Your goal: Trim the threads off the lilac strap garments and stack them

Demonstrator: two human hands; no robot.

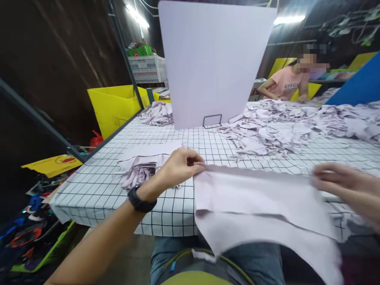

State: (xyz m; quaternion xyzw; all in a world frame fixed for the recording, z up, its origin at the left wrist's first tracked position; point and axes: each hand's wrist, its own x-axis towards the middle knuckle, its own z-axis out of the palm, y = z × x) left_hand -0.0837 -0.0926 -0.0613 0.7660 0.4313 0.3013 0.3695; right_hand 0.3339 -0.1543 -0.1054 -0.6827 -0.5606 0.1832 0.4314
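Note:
A pale lilac fabric piece hangs stretched between my two hands over the table's front edge and my lap. Its lower edge is cut in a curve, and a fold runs across it. My left hand pinches the upper left corner between thumb and fingers. At the upper right corner my right hand is closed on the cloth, somewhat blurred by motion. Left of my left hand lies a stack of similar fabric pieces, flat on top and bunched at the front.
A grid-patterned cloth covers the table. A white board stands upright, with a wire stand at its foot. Loose fabric pieces heap at right. Yellow boxes stand left; a co-worker sits at the far right.

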